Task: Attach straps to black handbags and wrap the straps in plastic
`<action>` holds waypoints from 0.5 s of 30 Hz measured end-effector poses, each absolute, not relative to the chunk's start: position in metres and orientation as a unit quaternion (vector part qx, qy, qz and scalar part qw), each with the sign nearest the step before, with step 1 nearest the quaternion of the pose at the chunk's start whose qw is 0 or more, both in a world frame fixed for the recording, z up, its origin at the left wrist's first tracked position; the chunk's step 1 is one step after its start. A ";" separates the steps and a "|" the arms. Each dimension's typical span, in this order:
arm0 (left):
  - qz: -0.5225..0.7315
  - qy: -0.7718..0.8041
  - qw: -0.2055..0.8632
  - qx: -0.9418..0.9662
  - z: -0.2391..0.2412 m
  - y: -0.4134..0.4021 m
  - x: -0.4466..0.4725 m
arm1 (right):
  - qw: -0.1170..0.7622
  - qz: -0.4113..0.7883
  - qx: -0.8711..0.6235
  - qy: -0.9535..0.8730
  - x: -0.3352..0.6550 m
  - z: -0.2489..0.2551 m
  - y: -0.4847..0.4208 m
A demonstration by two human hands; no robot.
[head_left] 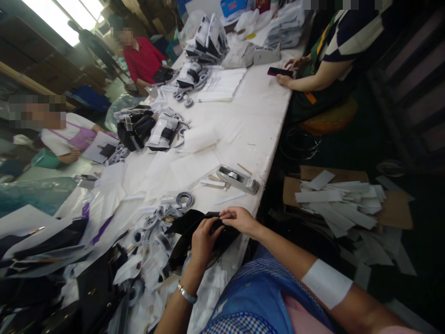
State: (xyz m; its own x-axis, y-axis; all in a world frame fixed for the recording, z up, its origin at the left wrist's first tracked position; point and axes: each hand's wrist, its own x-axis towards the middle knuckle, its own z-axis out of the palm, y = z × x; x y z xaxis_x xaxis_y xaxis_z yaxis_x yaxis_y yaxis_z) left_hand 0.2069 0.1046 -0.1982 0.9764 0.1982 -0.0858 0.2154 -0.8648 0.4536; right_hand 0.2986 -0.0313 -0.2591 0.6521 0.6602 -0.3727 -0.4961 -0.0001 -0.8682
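Note:
A black handbag [182, 241] lies at the near edge of the white table, its dark flap [187, 221] raised. My left hand [203, 239], with a silver bangle on the wrist, bends its fingers onto the bag's upper edge. Opposite it, my right hand [239, 220] pinches that same edge, its fingertips close to the left ones. What exactly lies between the fingertips is too small to make out. Beside the bag sit rolled grey straps [185, 199] and a heap of wrapped straps [153, 236]. A white sheet [327, 283] is stuck on my right forearm.
A grey tape dispenser [237, 179] stands near the table's right edge, by paper strips. More black bags [100, 283] pile up at left. On the floor, a carton [392, 208] overflows with white strips. Several people sit around the table; one holds a phone [280, 72].

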 end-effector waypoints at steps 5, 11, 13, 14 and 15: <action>-0.009 0.108 0.226 0.968 -0.201 0.103 0.205 | 0.683 0.486 -0.542 -0.055 0.304 -0.269 -0.027; 0.002 0.112 0.228 0.967 -0.202 0.100 0.208 | 0.654 0.551 -0.517 -0.043 0.312 -0.280 -0.031; 0.003 0.111 0.231 0.967 -0.202 0.099 0.209 | 0.652 0.553 -0.519 -0.032 0.311 -0.284 -0.032; 0.004 0.110 0.231 0.967 -0.203 0.099 0.209 | 0.652 0.550 -0.522 -0.026 0.310 -0.286 -0.033; 0.005 0.109 0.231 0.967 -0.203 0.099 0.208 | 0.652 0.545 -0.526 -0.020 0.308 -0.289 -0.034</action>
